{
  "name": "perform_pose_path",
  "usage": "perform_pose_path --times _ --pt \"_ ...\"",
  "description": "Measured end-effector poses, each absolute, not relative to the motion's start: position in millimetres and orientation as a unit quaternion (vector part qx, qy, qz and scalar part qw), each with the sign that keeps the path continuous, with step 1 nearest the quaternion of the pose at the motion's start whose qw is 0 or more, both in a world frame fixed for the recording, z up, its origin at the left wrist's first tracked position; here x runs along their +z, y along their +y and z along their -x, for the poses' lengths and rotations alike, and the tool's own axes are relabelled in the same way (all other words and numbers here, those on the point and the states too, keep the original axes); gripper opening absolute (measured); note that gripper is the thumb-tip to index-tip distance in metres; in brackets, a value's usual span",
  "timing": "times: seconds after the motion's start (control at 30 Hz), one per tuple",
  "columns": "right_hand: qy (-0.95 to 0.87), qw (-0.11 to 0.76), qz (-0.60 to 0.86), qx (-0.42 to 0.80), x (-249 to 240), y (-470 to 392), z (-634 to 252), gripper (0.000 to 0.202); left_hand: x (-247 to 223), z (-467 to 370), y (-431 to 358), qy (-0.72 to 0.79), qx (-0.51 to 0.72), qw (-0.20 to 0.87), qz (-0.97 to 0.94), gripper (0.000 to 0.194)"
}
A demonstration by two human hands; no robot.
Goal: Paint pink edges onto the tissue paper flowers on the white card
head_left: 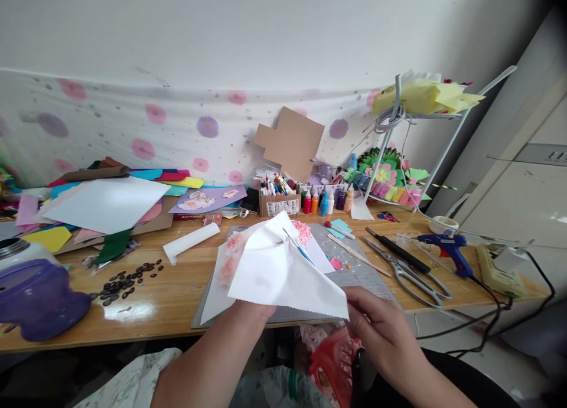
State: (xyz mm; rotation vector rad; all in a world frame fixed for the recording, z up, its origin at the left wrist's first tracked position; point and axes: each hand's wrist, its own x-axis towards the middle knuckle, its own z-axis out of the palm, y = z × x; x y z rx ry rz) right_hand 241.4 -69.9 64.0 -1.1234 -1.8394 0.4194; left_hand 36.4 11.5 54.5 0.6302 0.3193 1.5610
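Note:
A sheet of white tissue paper (pixel 283 278) is spread out in front of me, creased and peaked near its middle. My right hand (pixel 381 328) pinches its right corner between thumb and fingers. Beneath the sheet is my left hand (pixel 259 309); only its wrist end shows, and the tissue hides the fingers. Behind it, a white card (pixel 215 304) with fluffy pink blossoms (pixel 230 254) lies on a grey cutting mat (pixel 199 319). A thin blue-and-dark tool (pixel 297 247) shows just past the tissue's upper edge.
Large scissors (pixel 410 275), a black-handled tool (pixel 398 251) and a blue glue gun (pixel 447 248) lie to the right. Left are a white roll (pixel 190 242), black beads (pixel 121 284) and a purple container (pixel 39 299). Paint bottles (pixel 328 202) and a box of pens (pixel 280 206) stand behind.

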Motion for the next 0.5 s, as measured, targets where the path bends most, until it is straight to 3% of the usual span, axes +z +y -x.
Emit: perform_pose_path --times 0.13,0.5 --pt "-0.744 0.456 0.466 0.150 60.3 -64.9 -239.7 0.024 54.9 -33.3 5.9 0.153 0.668 0.654 -0.321 0.043" --pt "-0.726 0.445 0.489 0.189 44.5 -69.2 -248.3 0.025 99.7 -41.5 -1.6 0.210 0.626 0.656 -0.365 0.037"
